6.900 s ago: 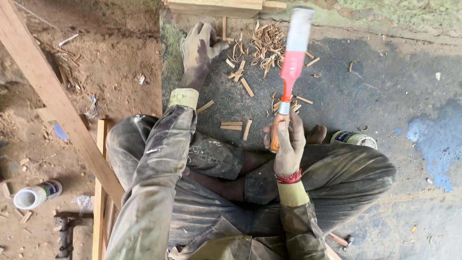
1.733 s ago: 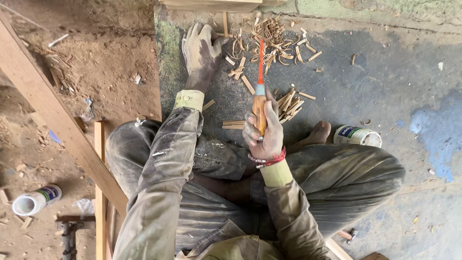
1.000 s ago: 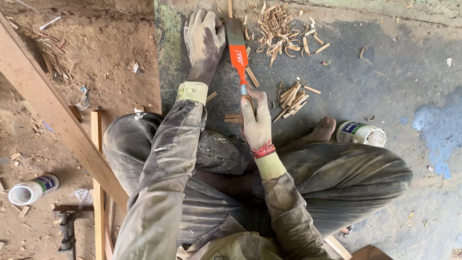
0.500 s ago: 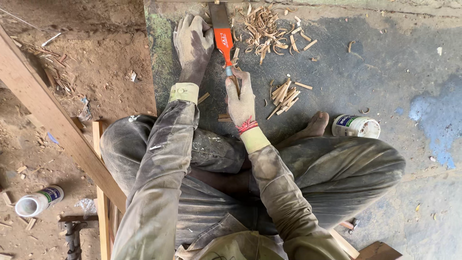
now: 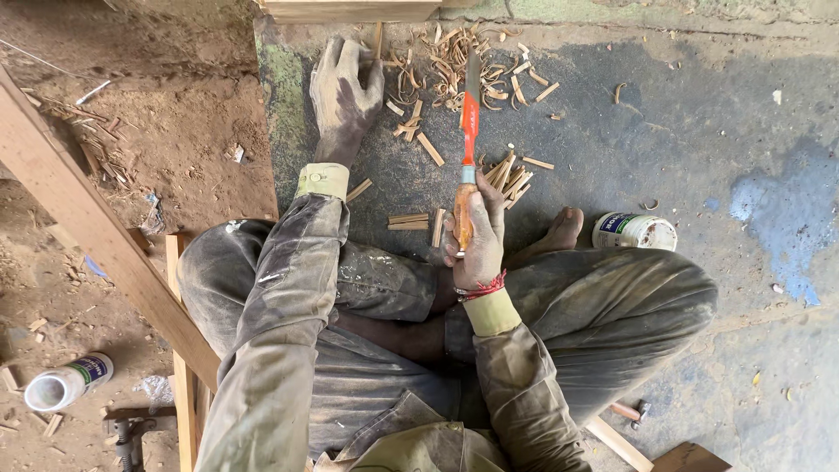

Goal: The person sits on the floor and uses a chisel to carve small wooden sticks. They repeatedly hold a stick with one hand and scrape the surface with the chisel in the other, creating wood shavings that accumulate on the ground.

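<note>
I sit cross-legged on a grey concrete floor. My right hand (image 5: 476,232) grips the wooden handle of a cleaver with an orange blade (image 5: 470,122), held edge-on and pointing away over a scatter of split wood sticks (image 5: 507,175). My left hand (image 5: 343,92) rests flat on the floor, fingers spread, beside a thin upright stick (image 5: 377,39) and a pile of curled shavings (image 5: 441,61). A few cut sticks (image 5: 411,221) lie just in front of my knees.
A white jar (image 5: 634,232) lies by my bare foot (image 5: 559,232). A long wooden plank (image 5: 79,210) slants across the dirt at left, with another white jar (image 5: 65,382) and a metal tool (image 5: 131,428) below it. A wooden beam (image 5: 350,9) sits at the top edge.
The cleaver swung down from an upright hold toward my left hand, then shifted back right and turned edge-on over the sticks. My left hand stayed on the floor.
</note>
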